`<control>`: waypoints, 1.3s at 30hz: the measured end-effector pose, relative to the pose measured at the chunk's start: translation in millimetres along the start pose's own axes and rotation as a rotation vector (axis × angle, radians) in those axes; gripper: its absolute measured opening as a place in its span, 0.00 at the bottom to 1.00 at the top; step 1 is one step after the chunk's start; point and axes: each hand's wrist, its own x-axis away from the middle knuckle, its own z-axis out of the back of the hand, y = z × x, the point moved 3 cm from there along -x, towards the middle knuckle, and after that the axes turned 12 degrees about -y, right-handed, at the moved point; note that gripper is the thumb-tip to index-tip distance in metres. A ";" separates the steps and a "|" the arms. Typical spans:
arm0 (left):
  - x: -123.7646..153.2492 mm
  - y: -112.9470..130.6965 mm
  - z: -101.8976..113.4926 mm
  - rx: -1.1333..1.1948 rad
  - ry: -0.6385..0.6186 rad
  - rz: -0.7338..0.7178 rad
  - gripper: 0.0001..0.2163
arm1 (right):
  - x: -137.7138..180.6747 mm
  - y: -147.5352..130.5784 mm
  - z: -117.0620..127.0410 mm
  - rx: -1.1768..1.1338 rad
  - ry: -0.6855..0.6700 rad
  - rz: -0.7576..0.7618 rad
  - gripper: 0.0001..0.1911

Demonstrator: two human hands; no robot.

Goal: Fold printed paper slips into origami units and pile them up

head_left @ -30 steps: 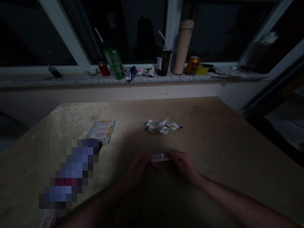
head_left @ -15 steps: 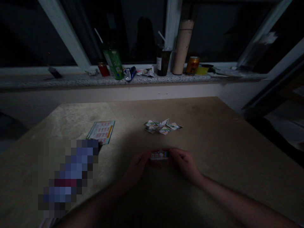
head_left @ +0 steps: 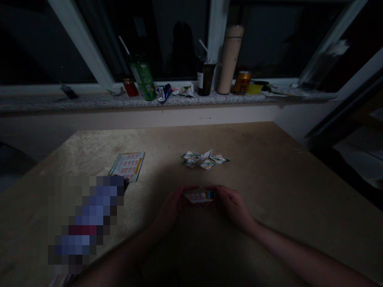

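Note:
Between my two hands is a small folded piece of printed paper (head_left: 199, 196), pale with red and dark print. My left hand (head_left: 174, 202) grips its left end, and my right hand (head_left: 232, 200) pinches the right end. The fingers behind the paper are partly hidden and dim. Just beyond my hands, several folded paper pieces (head_left: 206, 159) of similar print lie in a loose group on the table (head_left: 263, 159). To the left a flat printed card or sheet (head_left: 128, 165) rests on the tabletop.
A blurred-out bluish object (head_left: 92, 215) lies at the left, by my left forearm. Along the stone windowsill (head_left: 179, 100) stand a green can (head_left: 146, 81), a dark cup with a straw (head_left: 206, 79), a tall beige tumbler (head_left: 230, 59) and an orange can (head_left: 242, 83).
My left hand has shifted slightly left, away from the right hand. More of the folded paper shows between them, its left side now slanted. The other things have stayed put.

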 end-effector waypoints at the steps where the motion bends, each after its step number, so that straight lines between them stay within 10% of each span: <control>1: -0.3 -2.2 1.0 0.013 0.002 0.003 0.22 | 0.3 -1.5 0.9 0.010 0.021 0.006 0.27; 12: 3.7 8.8 1.3 -0.158 0.237 0.039 0.19 | -1.5 -2.9 3.0 -0.044 0.029 0.024 0.22; 39: 5.1 0.6 -11.3 -0.427 0.060 -0.004 0.33 | -6.8 5.8 -6.6 -0.608 -0.061 -0.090 0.15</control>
